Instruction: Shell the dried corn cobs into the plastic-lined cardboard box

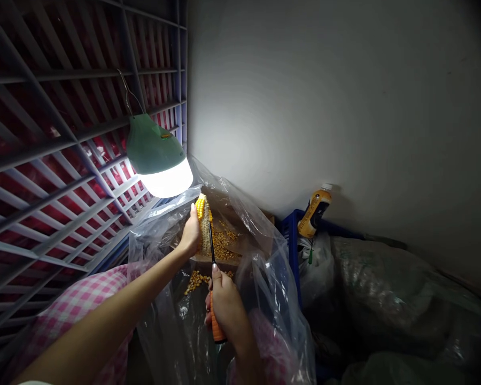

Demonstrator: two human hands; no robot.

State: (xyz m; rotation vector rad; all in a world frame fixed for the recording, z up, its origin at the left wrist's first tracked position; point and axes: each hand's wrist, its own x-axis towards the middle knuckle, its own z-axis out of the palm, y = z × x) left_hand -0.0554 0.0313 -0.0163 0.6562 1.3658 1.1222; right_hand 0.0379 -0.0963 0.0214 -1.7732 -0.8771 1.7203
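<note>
Head view: left hand (190,235) grips a yellow corn cob (202,227) upright; right hand (223,305) holds an orange-handled knife (213,278) against it, above loose yellow kernels (196,279).

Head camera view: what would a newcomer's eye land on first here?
The glowing green lamp hanging from the grid wall at upper left stands out first. Just below it, the left hand holds a corn cob upright over a clear plastic bag while the right hand presses an orange-handled knife against it, with loose kernels beneath. An orange bottle leans against the wall to the right.
</note>
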